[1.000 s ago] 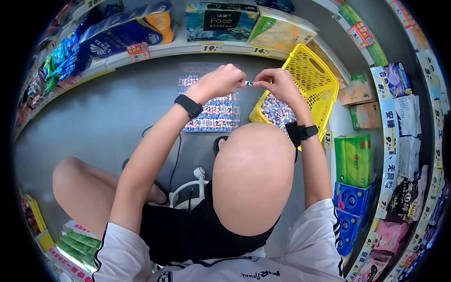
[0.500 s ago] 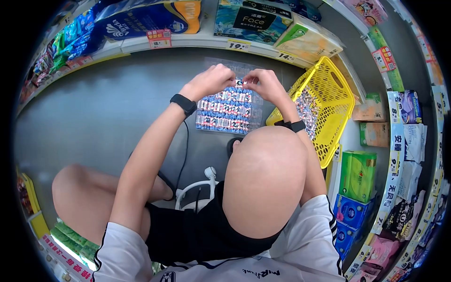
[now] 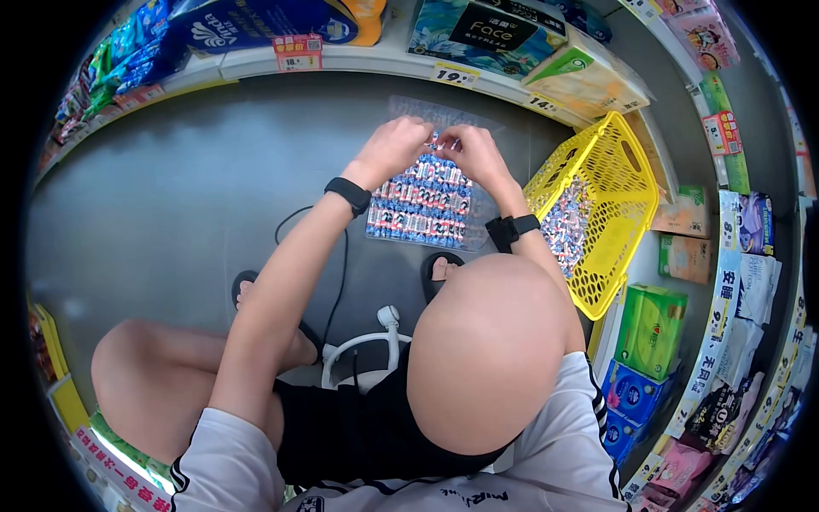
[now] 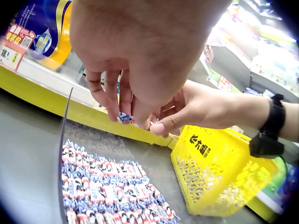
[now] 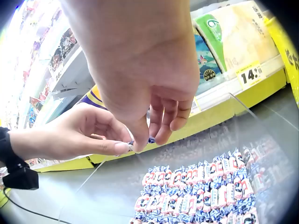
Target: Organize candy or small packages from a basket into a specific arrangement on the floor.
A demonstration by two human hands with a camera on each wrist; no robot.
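Note:
A wrapped candy (image 4: 124, 117) is pinched between the fingertips of both hands. My left hand (image 3: 397, 147) has one wrapper end, and my right hand (image 3: 478, 156) has the other, with fingers curled and nearly touching. Beneath them on the floor lies a clear box (image 4: 66, 140) with rows of red, white and blue wrapped candies (image 3: 418, 205), packed side by side. In the right wrist view the rows of candies (image 5: 196, 191) lie below the hands, and fingers cover most of the held candy.
A yellow basket (image 3: 627, 192) with loose candies (image 3: 565, 226) stands tilted at the right. Shelves of tissue packs (image 3: 482, 34) curve along the back and right. A black cable (image 3: 345, 256) runs over the floor near the feet and a white stool (image 3: 358, 346).
The candy and both hands have moved from beside the basket to above the box's far rows. The head view has shifted, so box and basket appear farther right.

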